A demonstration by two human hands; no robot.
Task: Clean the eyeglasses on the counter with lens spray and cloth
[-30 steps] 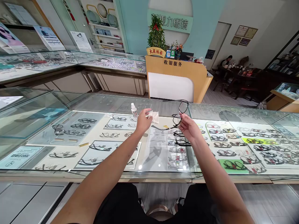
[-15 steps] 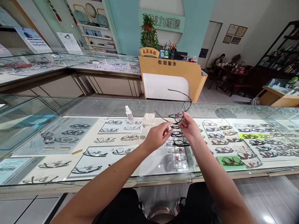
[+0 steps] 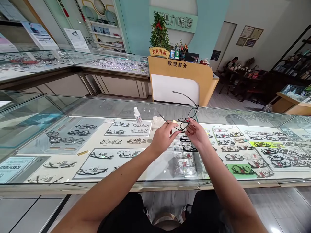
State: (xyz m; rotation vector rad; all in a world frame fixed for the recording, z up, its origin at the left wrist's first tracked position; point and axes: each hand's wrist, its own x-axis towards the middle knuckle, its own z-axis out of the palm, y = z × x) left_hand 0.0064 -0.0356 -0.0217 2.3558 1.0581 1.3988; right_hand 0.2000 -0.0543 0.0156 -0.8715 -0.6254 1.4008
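Right now you hold a pair of black-rimmed eyeglasses [image 3: 193, 112] above the glass-topped bench [image 3: 145, 185], turned on end so that one lens sits above the other. Your right hand [image 3: 197, 133] has its fingers closed on the frame around its middle, near the bridge. The upper temple [image 3: 185, 94] sweeps back leftward in front of the cash desk [image 3: 178, 77], while the lower temple [image 3: 162, 116] runs behind your left hand [image 3: 163, 137]. There, thumb and forefinger are a narrow way apart at that temple; you may be pinching it, but I cannot tell. The step in hand appears to be steadying or adjusting the frame between both hands. Your next move, I judge, calls for a firm right hold and light left fingers, so the slim temple is not bent. The white cloth [image 3: 157, 122] and small white bottle [image 3: 137, 116] rest on the glass, just past your left hand.
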